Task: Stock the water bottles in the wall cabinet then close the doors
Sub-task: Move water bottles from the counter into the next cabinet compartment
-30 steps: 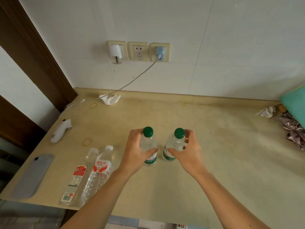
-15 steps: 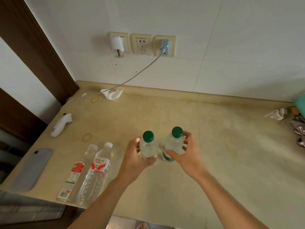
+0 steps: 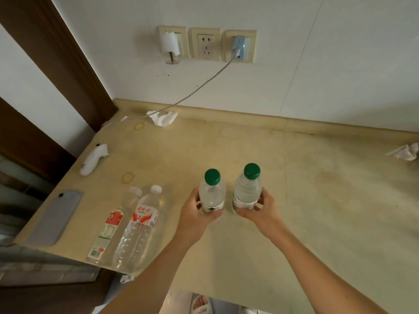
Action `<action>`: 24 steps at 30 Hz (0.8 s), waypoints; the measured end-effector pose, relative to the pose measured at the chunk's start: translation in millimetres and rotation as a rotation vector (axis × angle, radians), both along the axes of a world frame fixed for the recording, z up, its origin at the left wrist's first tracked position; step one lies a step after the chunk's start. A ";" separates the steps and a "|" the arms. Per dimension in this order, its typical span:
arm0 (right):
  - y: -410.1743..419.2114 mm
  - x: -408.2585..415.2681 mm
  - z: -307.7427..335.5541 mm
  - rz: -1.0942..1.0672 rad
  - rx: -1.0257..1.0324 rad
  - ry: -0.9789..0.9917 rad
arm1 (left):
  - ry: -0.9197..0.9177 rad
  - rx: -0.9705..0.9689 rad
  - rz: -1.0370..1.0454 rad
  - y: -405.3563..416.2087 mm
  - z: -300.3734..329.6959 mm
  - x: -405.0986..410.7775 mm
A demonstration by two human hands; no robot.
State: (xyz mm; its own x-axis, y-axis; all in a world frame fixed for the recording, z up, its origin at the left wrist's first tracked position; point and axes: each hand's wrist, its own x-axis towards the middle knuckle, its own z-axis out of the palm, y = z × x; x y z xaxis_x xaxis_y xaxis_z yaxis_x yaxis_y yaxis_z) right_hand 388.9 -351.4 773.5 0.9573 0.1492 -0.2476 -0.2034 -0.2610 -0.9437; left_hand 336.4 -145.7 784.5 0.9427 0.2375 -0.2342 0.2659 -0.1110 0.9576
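Observation:
Two small green-capped water bottles stand upright side by side over the beige counter (image 3: pixel 306 223). My left hand (image 3: pixel 195 219) grips the left bottle (image 3: pixel 212 193) round its lower half. My right hand (image 3: pixel 263 211) grips the right bottle (image 3: pixel 247 189) the same way. Two larger clear bottles lie flat near the counter's front left edge: one with a red and green label (image 3: pixel 108 227), one with a red and white label (image 3: pixel 140 230). No wall cabinet is in view.
A grey phone (image 3: pixel 56 216) lies at the counter's left edge, a white handheld device (image 3: pixel 93 159) behind it. Crumpled tissues sit at the back (image 3: pixel 162 117) and far right (image 3: pixel 405 151). A charger cable (image 3: pixel 197 89) runs from the wall sockets down to the counter.
Both hands still hold the green-capped bottles, and their grip now sits lower on the bottles. My view has tilted and moved closer, showing the counter's front edge and the floor below.

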 end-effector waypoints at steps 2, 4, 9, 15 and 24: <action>-3.3 -4.1 7.0 -0.035 0.001 -0.026 | -0.027 -0.004 0.005 -0.6 7.8 -0.2; -8.4 -6.1 22.9 -0.058 0.015 -0.046 | -0.067 -0.009 0.008 -3.7 22.6 4.1; -30.9 -5.6 89.9 -0.134 0.051 -0.176 | -0.221 0.034 -0.044 -25.8 85.6 31.3; -75.6 -11.9 192.8 -0.252 0.114 -0.381 | -0.442 0.028 -0.179 -72.9 195.9 59.9; -121.4 -25.7 384.7 -0.395 0.103 -0.852 | -0.865 -0.042 -0.269 -132.9 384.6 68.0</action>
State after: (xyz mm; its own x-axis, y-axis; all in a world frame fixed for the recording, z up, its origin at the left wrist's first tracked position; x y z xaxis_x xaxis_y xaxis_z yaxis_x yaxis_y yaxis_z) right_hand 363.2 -472.8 1158.2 0.7958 -0.2424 0.5549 0.5095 -0.2272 -0.8299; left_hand 404.4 -278.6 1169.1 0.8159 -0.0087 0.5781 -0.5781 -0.0264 0.8155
